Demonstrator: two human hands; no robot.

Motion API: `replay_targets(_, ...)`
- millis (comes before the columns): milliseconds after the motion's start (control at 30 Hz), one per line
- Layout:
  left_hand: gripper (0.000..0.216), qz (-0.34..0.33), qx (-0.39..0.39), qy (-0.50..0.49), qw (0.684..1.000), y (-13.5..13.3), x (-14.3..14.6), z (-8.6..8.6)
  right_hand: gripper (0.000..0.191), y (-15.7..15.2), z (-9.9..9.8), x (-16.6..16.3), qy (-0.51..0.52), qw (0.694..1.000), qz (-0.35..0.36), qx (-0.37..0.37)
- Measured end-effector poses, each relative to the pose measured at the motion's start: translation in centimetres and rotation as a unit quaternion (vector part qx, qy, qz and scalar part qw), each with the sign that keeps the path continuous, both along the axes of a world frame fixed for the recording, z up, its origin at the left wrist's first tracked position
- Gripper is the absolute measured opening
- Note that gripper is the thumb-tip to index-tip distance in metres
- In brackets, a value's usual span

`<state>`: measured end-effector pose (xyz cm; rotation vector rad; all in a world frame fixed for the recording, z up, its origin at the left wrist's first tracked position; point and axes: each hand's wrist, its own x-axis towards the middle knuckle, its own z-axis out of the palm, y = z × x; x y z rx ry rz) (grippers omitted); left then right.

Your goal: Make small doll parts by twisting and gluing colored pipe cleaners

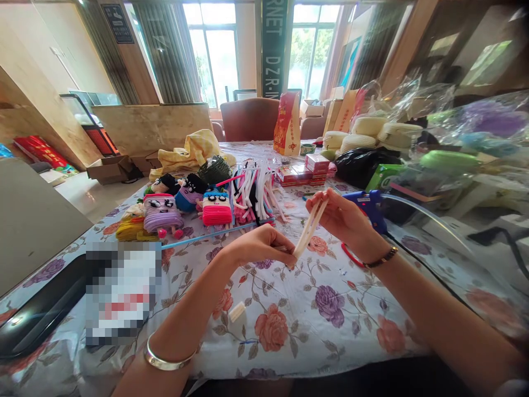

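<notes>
A cream fuzzy strip, like a pipe cleaner [309, 229], is stretched in a doubled loop between my two hands. My left hand [264, 245] pinches its lower end between thumb and fingers. At the upper end, my right hand [336, 218] grips it with closed fingertips. Behind my right wrist lies a blue glue gun [374, 212] with a clear glue stick out of its back. A red curved handle [351, 256] shows partly under that wrist. On the cloth below my left hand rests a short cream piece [237, 312].
Fuzzy pipe cleaners [254, 193] in several colours lie beyond my hands. To their left stand yarn-like figures with faces [217, 208]. Small red boxes [301, 175], a red-and-gold bag [287, 124] and a black plastic bag [367, 165] sit farther back. A black tray [45, 303] is front left.
</notes>
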<state>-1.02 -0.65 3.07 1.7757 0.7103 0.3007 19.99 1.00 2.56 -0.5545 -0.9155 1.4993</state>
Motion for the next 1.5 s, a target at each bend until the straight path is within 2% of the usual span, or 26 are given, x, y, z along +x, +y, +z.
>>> replay_targets(300,0.025,-0.010,0.012,0.010,1.000,0.09,-0.01,-0.10,0.012,-0.25,0.16,-0.03,0.007,1.000,-0.008,-0.018)
replay_targets(533,0.022,0.004,0.007,0.004,1.000,-0.05,0.04,0.23,0.017,-0.04,0.26,0.66,-0.062,0.998,0.015,0.012)
replay_targets(700,0.021,0.005,0.007,-0.009,1.000,-0.12,0.06,0.51,0.014,0.08,0.49,0.63,-0.046,0.999,-0.002,0.001)
replay_targets(833,0.022,0.011,0.007,-0.007,1.000,-0.12,0.06,0.54,0.019,0.08,0.60,0.36,-0.046,0.999,0.003,-0.016)
replay_targets(1000,0.023,0.015,0.000,-0.011,1.000,-0.04,0.03,0.33,0.020,0.12,0.59,0.39,-0.074,0.997,0.002,-0.004)
replay_targets(1233,0.022,0.003,0.006,-0.014,1.000,-0.06,0.06,0.27,0.018,0.38,0.07,0.43,-0.045,0.999,-0.010,-0.005)
replay_targets(1500,0.026,0.003,0.010,-0.004,1.000,0.08,0.02,0.07,0.022,0.25,0.21,0.89,-0.098,0.995,0.029,0.005)
